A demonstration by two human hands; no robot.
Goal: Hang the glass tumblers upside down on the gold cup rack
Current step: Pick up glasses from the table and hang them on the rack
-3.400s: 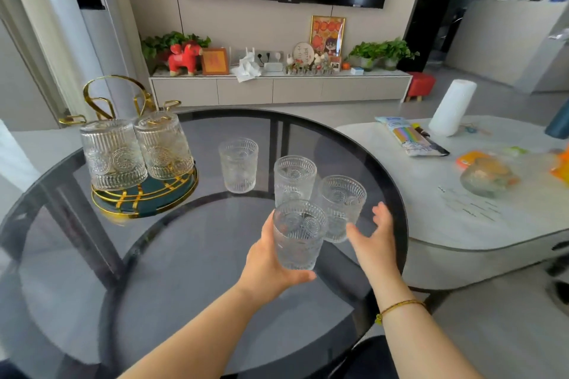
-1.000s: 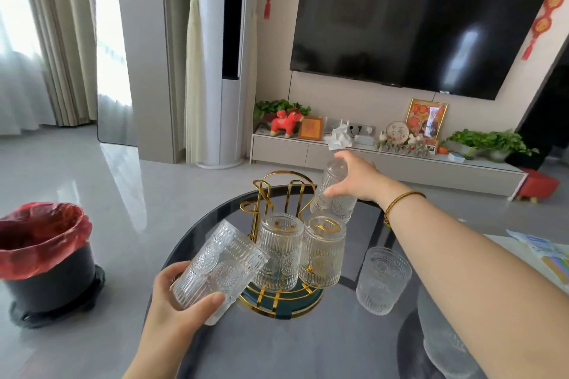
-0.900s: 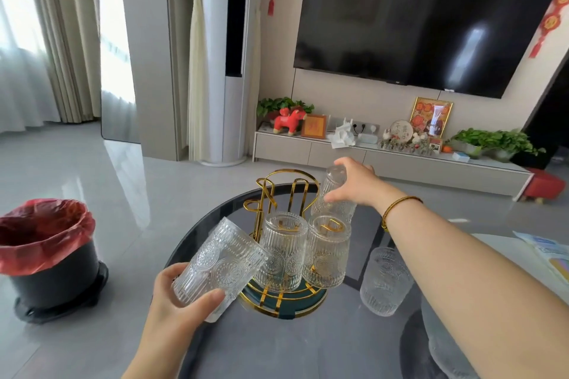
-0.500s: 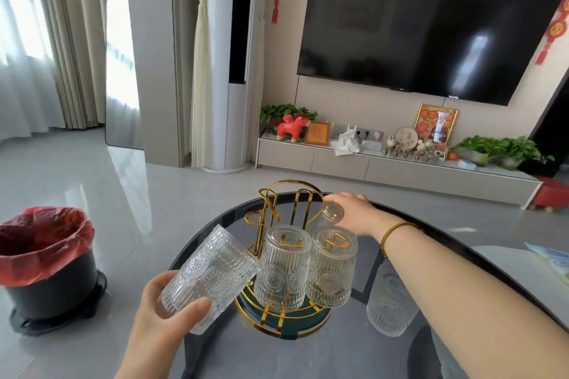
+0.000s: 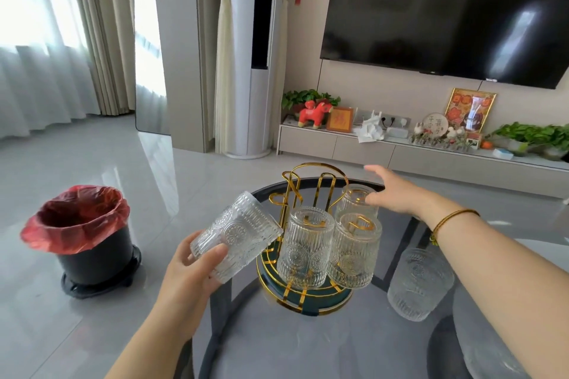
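The gold cup rack stands on a round dark glass table, on a green and gold base. Three ribbed glass tumblers hang upside down on it: two at the front and one at the back right. My right hand hovers just beside the back tumbler, fingers spread, holding nothing. My left hand grips a fourth tumbler, tilted on its side, left of the rack. Another tumbler stands upright on the table under my right forearm.
A black bin with a red liner sits on the floor to the left. Behind the table run a low TV cabinet with ornaments and a wall-mounted television. A lighter table edge shows at the lower right.
My right hand has lowered its tumbler onto the rack's back right peg and let go, fingers now spread. My left hand still holds its tilted tumbler.
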